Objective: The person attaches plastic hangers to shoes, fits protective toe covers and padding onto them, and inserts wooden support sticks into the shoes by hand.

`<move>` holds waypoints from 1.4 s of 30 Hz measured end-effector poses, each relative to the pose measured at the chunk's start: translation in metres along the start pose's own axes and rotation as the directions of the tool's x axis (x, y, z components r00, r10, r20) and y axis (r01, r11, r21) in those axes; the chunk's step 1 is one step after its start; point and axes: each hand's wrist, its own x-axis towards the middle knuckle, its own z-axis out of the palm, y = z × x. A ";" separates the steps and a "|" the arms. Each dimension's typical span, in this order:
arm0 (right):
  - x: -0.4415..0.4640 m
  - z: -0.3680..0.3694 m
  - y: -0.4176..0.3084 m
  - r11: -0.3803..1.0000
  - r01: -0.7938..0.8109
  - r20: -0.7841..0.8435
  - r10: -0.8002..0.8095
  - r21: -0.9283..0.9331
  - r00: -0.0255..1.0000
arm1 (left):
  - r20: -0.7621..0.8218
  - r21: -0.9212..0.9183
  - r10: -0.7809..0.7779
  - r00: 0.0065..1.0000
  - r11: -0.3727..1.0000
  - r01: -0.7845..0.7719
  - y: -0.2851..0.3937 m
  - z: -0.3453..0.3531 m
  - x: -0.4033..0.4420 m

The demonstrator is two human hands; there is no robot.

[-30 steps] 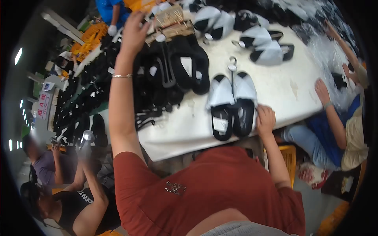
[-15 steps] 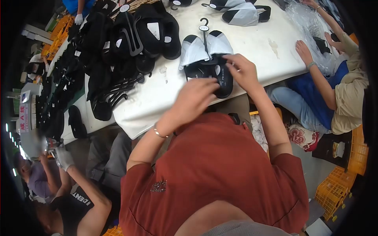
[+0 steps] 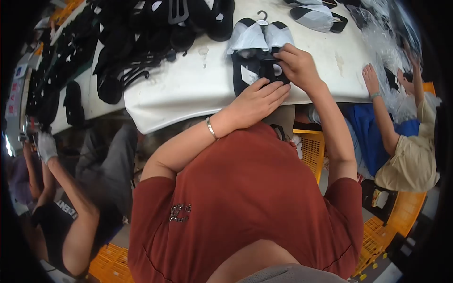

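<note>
A pair of black slippers (image 3: 240, 78) with paper-wrapped straps lies on the white table (image 3: 184, 94), toes away from me. A small black hanger (image 3: 262, 19) with a round label stands out between the straps. My left hand (image 3: 259, 101) lies flat across the heel end, fingers extended. At the right strap, my right hand (image 3: 295, 66) has its fingers closed at the hanger's dark lower part, and the fingertips partly hide what they pinch. A white sticker (image 3: 248, 74) shows on the left insole.
Black slippers (image 3: 174, 35) and loose hangers (image 3: 137, 75) are heaped at the left. Another wrapped pair (image 3: 314, 18) lies at the back right. A co-worker's hand (image 3: 371, 80) rests at the table's right edge near clear plastic (image 3: 394, 52). Yellow crates (image 3: 311, 151) stand below.
My left hand has come from the far left pile to the slippers' heels. My right hand has moved from beside the right slipper up to the strap and closed there. The view has shifted.
</note>
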 end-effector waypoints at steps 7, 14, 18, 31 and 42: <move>-0.016 -0.061 -0.049 1.000 -0.001 0.002 0.001 0.008 1.000 | -0.029 -0.130 0.027 0.999 0.991 -0.030 -0.002 0.008 -0.002; -0.030 -0.042 -0.054 0.994 0.086 0.004 -0.086 -0.068 0.996 | -0.068 -0.106 -0.113 0.991 0.989 0.105 0.002 0.017 0.002; -0.037 -0.028 -0.045 0.981 -0.134 -0.188 0.160 0.142 0.969 | -0.147 -0.122 -0.198 0.969 0.976 0.181 0.006 0.023 0.008; -0.023 -0.066 -0.121 0.915 0.083 -0.053 -0.067 0.394 0.996 | -0.121 -0.115 -0.325 0.938 0.943 0.312 -0.038 -0.010 -0.032; -0.036 -0.034 -0.030 0.920 -0.374 0.097 0.364 0.115 0.926 | 0.424 -0.325 -0.412 0.806 0.762 0.560 -0.044 -0.077 -0.156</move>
